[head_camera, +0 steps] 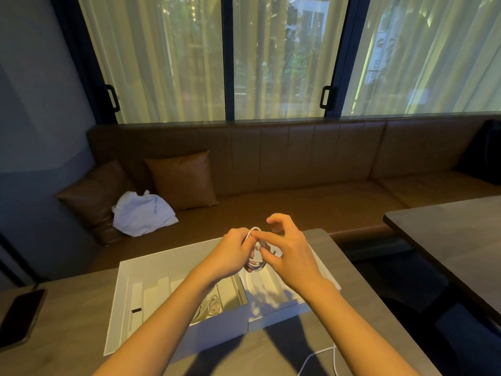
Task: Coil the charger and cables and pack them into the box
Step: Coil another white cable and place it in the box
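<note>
Left hand [233, 251] grips the coiled cable [255, 263] — right hand [291, 252] fingers apparently pinch its top.

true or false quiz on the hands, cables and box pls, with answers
1. The left hand and right hand hold a white cable bundle above the box. True.
2. The box is closed. False: it is open, with a coiled cable inside.
3. A dark phone lies on the table, left of the box. True.
4. The white bag sits on the table. False: it lies on the brown sofa.
5. Every cable is off the table. False: a loose cable lies near the right forearm.
</note>
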`<state>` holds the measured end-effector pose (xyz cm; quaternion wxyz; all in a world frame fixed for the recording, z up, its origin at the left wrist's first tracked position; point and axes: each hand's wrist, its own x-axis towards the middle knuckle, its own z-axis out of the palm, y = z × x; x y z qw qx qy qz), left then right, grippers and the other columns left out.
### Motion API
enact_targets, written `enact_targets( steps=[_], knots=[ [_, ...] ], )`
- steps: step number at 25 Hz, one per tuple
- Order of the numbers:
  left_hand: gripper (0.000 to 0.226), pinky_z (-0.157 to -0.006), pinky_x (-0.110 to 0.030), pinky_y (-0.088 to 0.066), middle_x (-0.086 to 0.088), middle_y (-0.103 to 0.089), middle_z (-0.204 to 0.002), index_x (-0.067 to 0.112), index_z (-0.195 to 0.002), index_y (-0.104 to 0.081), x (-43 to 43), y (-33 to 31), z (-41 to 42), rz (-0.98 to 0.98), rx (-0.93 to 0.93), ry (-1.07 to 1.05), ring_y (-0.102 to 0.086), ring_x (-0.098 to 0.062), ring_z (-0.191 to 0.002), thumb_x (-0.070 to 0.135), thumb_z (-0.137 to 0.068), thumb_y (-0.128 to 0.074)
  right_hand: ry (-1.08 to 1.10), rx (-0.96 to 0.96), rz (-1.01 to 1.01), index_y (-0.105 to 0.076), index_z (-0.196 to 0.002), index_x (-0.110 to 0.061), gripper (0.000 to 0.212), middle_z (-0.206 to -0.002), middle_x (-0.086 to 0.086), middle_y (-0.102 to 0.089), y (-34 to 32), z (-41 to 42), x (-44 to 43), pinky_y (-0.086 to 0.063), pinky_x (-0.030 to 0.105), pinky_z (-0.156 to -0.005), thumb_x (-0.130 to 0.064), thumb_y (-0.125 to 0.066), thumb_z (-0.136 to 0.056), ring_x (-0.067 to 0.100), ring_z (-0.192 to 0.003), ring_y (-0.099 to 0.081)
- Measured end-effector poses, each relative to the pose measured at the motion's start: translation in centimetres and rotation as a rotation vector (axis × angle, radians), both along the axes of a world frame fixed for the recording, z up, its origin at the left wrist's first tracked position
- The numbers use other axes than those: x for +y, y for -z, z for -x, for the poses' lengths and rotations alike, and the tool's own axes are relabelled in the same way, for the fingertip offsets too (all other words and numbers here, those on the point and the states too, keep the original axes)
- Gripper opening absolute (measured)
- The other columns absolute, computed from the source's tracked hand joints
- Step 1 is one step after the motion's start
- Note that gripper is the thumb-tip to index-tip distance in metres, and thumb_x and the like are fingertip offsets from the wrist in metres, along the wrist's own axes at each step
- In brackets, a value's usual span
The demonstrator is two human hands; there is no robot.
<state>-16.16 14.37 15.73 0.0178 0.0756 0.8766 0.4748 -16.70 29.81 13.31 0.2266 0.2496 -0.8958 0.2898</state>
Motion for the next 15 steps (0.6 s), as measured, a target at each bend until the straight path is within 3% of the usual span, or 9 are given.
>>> enact_targets(
  steps=[3,5,7,9,12,15],
  knots=[
    [0.029,-0.049,-0.014,-0.048,-0.004,-0.051,-0.079,0.015,-0.083,-0.053,-0.9,0.1,-0.4,-0.104,-0.057,-0.034,-0.054,-0.012,-0.066,0.023,-0.102,-0.032,-0.056,0.259,-0.021,-0.068,-0.109,-0.018,0.025,-0.113,0.008,-0.066,1.4,1.0,-1.6,-0.055,0.027,-0.080,-0.020,-0.065,-0.084,0.021,-0.100,-0.061],
    [0.024,-0.052,-0.011,-0.049,-0.003,-0.051,-0.086,0.019,-0.091,-0.051,-1.9,0.5,-0.4,-0.136,-0.067,-0.077,-0.055,-0.011,-0.073,0.025,-0.102,-0.031,-0.133,0.294,0.078,-0.066,-0.110,-0.013,0.026,-0.107,0.009,-0.069,1.7,1.2,-2.8,-0.050,0.021,-0.089,-0.027,-0.050,-0.094,0.017,-0.103,-0.058],
    [0.018,-0.061,-0.020,-0.049,-0.003,-0.053,-0.092,0.019,-0.111,-0.047,-3.3,1.4,0.0,-0.142,-0.070,-0.152,-0.056,-0.014,-0.079,0.026,-0.102,-0.033,-0.195,0.220,0.205,-0.065,-0.110,-0.012,0.040,-0.105,0.008,-0.070,2.0,1.5,-4.2,-0.041,0.008,-0.093,-0.039,-0.039,-0.099,0.014,-0.105,-0.056],
    [0.018,-0.062,-0.024,-0.045,-0.004,-0.056,-0.089,0.020,-0.117,-0.044,-4.9,2.6,0.4,-0.121,-0.066,-0.194,-0.054,-0.014,-0.076,0.025,-0.101,-0.036,-0.236,0.124,0.273,-0.064,-0.113,-0.012,0.042,-0.106,0.006,-0.070,2.8,1.9,-5.7,-0.040,0.002,-0.091,-0.042,-0.039,-0.098,0.010,-0.106,-0.056],
    [0.018,-0.065,-0.023,-0.047,-0.005,-0.062,-0.092,0.017,-0.110,-0.056,-7.9,4.8,1.2,-0.120,-0.049,-0.266,-0.059,-0.015,-0.079,0.025,-0.098,-0.044,-0.285,0.018,0.270,-0.061,-0.118,-0.017,0.027,-0.112,0.005,-0.069,5.4,3.4,-8.1,-0.043,0.004,-0.091,-0.025,-0.053,-0.094,0.009,-0.107,-0.057],
    [0.016,-0.069,-0.029,-0.053,-0.008,-0.068,-0.098,0.018,-0.103,-0.063,-11.0,7.1,1.9,-0.278,-0.126,-0.431,-0.066,-0.021,-0.087,0.026,-0.090,-0.061,-0.338,-0.085,0.175,-0.064,-0.117,-0.021,0.037,-0.115,0.003,-0.069,7.6,5.1,-10.5,-0.051,0.020,-0.088,-0.005,-0.063,-0.084,0.015,-0.104,-0.063]
  ],
)
